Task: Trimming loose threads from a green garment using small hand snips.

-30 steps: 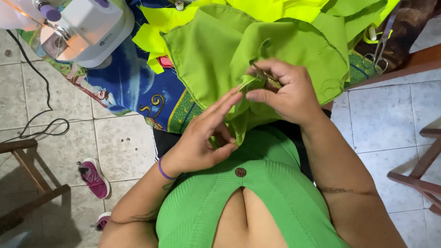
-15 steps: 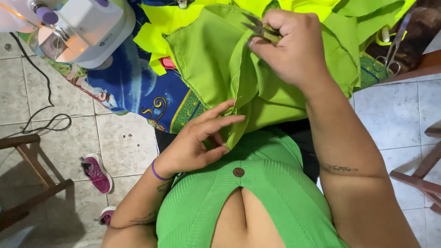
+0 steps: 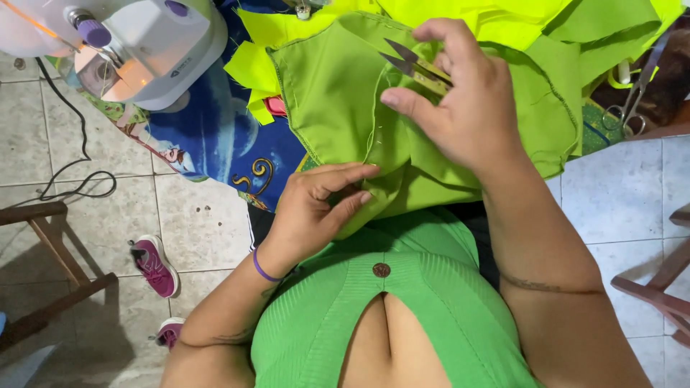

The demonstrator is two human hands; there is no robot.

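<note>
Right hand gripping thread snips (handles hidden), left hand pinching green fabric

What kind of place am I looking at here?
Probably a home sewing corner: a small white sewing machine, heaps of green fabric, thread snips in the right hand, and a tiled floor with a pink shoe.

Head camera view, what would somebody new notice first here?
Probably the bright green cloth piece spread across the middle, with the right hand holding small metal thread snips above it. The left hand pinches the cloth's lower fold, near the person's body. At top left stands a white sewing machine with its lamp lit.
</note>
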